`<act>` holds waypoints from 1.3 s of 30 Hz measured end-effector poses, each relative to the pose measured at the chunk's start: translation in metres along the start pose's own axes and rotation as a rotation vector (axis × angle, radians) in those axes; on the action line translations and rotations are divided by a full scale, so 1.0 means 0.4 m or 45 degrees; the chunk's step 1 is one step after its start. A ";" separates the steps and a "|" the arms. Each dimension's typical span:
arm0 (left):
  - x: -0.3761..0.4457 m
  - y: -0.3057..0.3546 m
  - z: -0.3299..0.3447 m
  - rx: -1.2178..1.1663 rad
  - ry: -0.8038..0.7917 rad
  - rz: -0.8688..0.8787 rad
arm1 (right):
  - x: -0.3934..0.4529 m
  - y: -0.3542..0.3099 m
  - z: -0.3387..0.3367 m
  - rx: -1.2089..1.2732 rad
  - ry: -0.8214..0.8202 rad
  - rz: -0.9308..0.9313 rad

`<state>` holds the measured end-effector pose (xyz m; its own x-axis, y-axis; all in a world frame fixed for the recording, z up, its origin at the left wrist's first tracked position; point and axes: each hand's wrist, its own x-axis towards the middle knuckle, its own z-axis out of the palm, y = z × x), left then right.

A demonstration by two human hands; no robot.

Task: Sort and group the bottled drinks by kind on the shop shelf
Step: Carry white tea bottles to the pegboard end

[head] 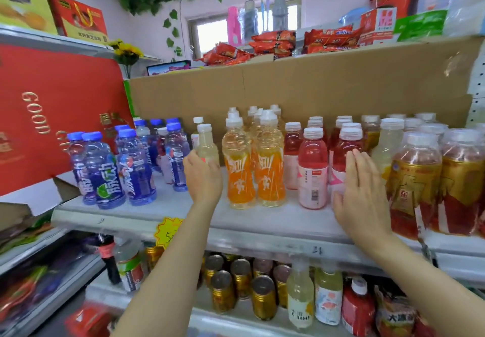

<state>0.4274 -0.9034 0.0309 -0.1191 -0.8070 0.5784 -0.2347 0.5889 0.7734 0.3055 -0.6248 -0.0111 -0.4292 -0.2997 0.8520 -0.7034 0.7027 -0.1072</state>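
Most drinks stand grouped; left hand [203, 176] grips a stray pale bottle [207, 145], right hand [360, 192] spread against pink bottles [313, 168] mid-shelf [262, 221].

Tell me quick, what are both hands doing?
Left hand: holding a pale yellowish bottle, fingers curled round it.
Right hand: open, straight fingers against a pink drink bottle.

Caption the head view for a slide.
Left hand grips a pale bottle; right hand rests on a pink bottle.
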 end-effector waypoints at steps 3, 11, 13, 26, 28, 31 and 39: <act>0.085 -0.062 0.062 0.187 -0.299 -0.197 | -0.009 -0.020 -0.003 -0.029 0.066 -0.020; 0.186 -0.142 0.146 0.060 -0.515 -0.322 | -0.056 -0.191 -0.022 -0.115 0.282 -0.066; 0.203 -0.149 0.149 0.042 -0.520 -0.302 | -0.070 -0.252 -0.015 -0.124 0.300 -0.103; 0.187 -0.207 -0.304 -0.850 -0.505 -0.162 | 0.077 -0.735 0.207 0.741 -0.114 0.027; 0.195 -0.237 -0.350 -0.873 -0.486 -0.230 | 0.157 -0.777 0.271 0.859 -0.305 0.306; 0.187 -0.275 -0.404 -0.863 -0.464 -0.295 | 0.271 -0.800 0.385 0.904 -0.476 0.586; 0.181 -0.318 -0.464 -0.932 -0.503 -0.438 | 0.388 -0.791 0.616 1.130 -0.630 0.912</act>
<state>0.6278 -1.0286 0.0228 -0.5105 -0.8205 0.2572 0.3387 0.0831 0.9372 0.3221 -1.0526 0.0289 -0.9062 -0.3751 0.1951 -0.2803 0.1872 -0.9415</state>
